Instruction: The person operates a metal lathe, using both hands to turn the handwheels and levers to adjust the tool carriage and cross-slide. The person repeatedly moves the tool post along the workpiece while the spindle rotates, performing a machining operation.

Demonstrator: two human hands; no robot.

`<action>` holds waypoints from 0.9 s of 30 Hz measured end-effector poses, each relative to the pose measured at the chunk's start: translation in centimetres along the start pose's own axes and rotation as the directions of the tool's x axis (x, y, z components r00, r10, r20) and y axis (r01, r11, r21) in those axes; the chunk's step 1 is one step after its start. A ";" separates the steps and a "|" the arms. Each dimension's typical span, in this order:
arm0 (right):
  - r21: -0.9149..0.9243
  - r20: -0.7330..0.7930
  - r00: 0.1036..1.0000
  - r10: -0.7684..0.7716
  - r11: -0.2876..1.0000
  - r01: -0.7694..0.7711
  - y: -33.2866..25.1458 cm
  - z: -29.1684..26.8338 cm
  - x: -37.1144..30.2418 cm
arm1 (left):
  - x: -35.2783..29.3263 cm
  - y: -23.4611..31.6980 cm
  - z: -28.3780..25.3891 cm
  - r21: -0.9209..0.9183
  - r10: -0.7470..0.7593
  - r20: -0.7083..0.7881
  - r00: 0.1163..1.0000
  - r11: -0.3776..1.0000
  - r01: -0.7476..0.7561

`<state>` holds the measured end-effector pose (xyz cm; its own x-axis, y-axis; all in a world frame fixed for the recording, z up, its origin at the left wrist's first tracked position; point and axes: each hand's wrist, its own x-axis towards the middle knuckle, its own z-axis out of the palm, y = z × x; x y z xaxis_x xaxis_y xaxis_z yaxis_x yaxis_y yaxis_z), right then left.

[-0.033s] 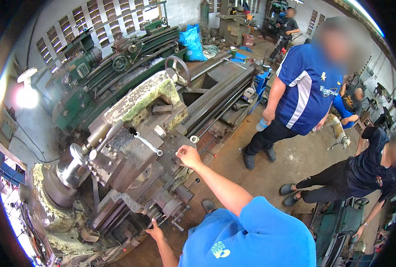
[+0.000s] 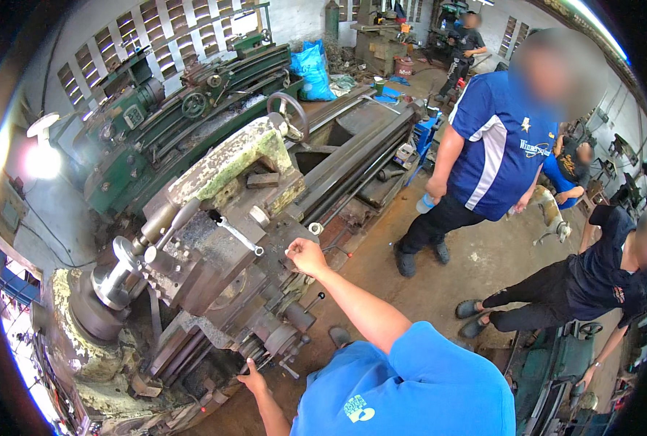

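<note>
My right hand (image 2: 307,256) is closed, its fingers curled at the right edge of the lathe carriage (image 2: 229,291); whatever they hold is hidden. Lower down, my left hand (image 2: 253,377) has its thumb raised and its fingers bent by the apron's levers; what it grips is unclear. A combination wrench (image 2: 240,236) lies across the carriage's top. Beyond my right hand sits a pale metal ring (image 2: 316,228). To the left, a shiny flanged metal workpiece (image 2: 111,283) stands between the chuck (image 2: 94,317) and the worn, flaking tailstock (image 2: 229,171).
A green lathe (image 2: 193,109) stands behind, with a blue sack (image 2: 310,73) beside it. A person in a blue and white shirt (image 2: 494,145) holds a bottle (image 2: 425,203) at the right. Another person (image 2: 556,283) and a dog (image 2: 550,212) are farther right.
The view has shifted very slightly. Both hands stay where they were, and the wrench and ring rest in the same places.
</note>
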<state>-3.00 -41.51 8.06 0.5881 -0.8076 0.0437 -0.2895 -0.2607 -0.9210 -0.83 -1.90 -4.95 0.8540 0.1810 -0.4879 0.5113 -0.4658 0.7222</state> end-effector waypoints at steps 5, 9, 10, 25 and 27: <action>0.029 0.059 0.991 0.118 0.992 -0.120 -0.2 0.0 -0.1 | 0.0 0.0 -0.4 -0.056 -0.041 0.000 0.999 0.998 0.041; -0.007 0.015 0.997 0.079 0.997 -0.079 -0.9 -0.4 -0.4 | 0.2 -0.1 -0.2 -0.138 -0.027 0.108 0.994 0.990 0.042; 0.026 0.027 0.997 0.079 0.997 -0.079 -1.1 -0.6 -0.5 | 0.3 -0.2 0.0 -0.172 -0.025 0.101 0.995 0.984 0.043; 0.030 -0.069 0.998 -0.003 1.000 0.005 -0.6 -0.2 -0.2 | 0.7 -0.3 1.2 0.148 0.068 -0.102 0.992 0.988 -0.052; 0.069 -0.103 0.995 -0.010 0.997 0.017 -0.6 -0.3 -0.6 | 0.1 -0.2 1.4 0.242 0.179 -0.284 0.942 0.964 -0.110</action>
<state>-3.38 -41.03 8.69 0.5099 -0.8552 0.0924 -0.2264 -0.2370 -0.9448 -0.93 -2.98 -5.79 0.9232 0.3335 -0.1912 0.3758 -0.6785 0.6311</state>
